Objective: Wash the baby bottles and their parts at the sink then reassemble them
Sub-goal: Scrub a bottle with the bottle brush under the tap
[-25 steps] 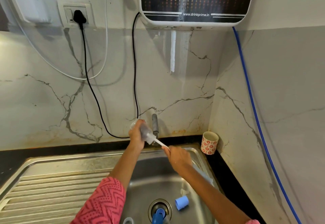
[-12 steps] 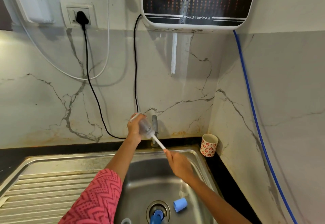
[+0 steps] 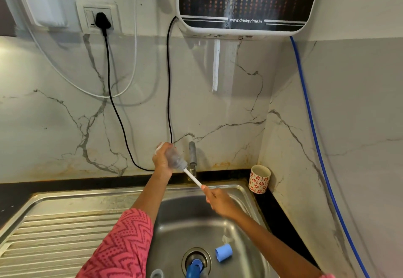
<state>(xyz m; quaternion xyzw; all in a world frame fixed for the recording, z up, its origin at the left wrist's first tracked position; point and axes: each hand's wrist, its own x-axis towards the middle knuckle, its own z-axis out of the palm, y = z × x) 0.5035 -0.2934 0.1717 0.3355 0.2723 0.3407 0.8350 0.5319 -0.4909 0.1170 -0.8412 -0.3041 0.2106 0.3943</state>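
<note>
Gripping bottle (image 3: 174, 157) in left hand (image 3: 162, 161), right hand (image 3: 218, 201) pinches brush handle (image 3: 193, 177).

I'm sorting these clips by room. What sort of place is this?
Most likely a home kitchen: a steel sink with a ribbed draining board, a wall-mounted water purifier above the tap, and a marble-look backsplash.
</note>
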